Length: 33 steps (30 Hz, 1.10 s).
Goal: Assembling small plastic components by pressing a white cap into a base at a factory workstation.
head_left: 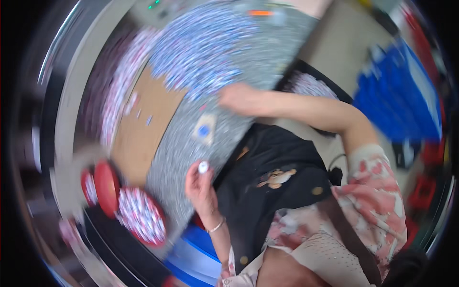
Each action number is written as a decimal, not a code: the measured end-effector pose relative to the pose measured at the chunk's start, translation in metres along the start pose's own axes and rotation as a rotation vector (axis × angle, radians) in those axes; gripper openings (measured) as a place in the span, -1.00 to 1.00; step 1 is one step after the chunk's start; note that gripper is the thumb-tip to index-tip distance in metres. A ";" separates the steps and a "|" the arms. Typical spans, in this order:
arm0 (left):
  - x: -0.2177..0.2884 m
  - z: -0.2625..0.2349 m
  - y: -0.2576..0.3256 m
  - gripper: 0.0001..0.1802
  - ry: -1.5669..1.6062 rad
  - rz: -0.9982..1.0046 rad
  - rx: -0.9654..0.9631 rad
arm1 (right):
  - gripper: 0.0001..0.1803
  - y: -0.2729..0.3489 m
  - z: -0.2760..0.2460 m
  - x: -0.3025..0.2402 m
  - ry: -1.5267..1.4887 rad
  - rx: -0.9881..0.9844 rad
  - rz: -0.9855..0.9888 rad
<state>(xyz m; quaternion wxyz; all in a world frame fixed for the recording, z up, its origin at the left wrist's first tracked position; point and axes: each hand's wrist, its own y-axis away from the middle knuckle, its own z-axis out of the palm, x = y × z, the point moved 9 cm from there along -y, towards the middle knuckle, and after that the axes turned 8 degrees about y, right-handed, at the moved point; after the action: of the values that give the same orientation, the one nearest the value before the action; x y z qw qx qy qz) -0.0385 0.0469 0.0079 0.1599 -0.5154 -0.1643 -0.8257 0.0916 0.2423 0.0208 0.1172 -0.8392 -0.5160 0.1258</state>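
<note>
Between the fingertips of my left hand (201,187) is a small white round piece (203,166) with a darker centre. This hand is closed on it near the table's front edge. My right hand (241,99) is at the near edge of a wide heap of small blue, white and reddish pieces (203,45). Motion blur smears its fingers, and whatever they may hold is hidden. On the grey tabletop (179,136), between the two hands, lies a pale flat block (211,122) with a blue round centre.
Brown cardboard (138,138) lies left of the heap, with a few loose pieces on it. A red bowl (160,234) full of small pieces stands at the lower left, beside another red dish (106,186). Blue bags or cloth (399,93) are at the right.
</note>
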 end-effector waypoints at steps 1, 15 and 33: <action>-0.006 -0.018 0.008 -0.62 0.046 0.031 0.054 | -0.88 -0.002 0.007 0.001 -0.003 -0.015 -0.075; 0.003 -0.027 -0.009 -0.63 0.042 0.180 0.134 | -0.89 -0.042 -0.035 -0.079 -0.298 -0.179 -0.287; 0.014 -0.022 -0.035 -0.59 -0.325 0.404 0.139 | -0.87 -0.051 -0.042 -0.083 -0.386 -0.089 -0.157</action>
<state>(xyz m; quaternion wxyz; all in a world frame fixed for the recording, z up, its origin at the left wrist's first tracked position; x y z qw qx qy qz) -0.0773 0.0677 0.0082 0.3283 -0.6512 -0.1380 -0.6702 0.0263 0.1875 0.0846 -0.0117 -0.7609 -0.5978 0.2518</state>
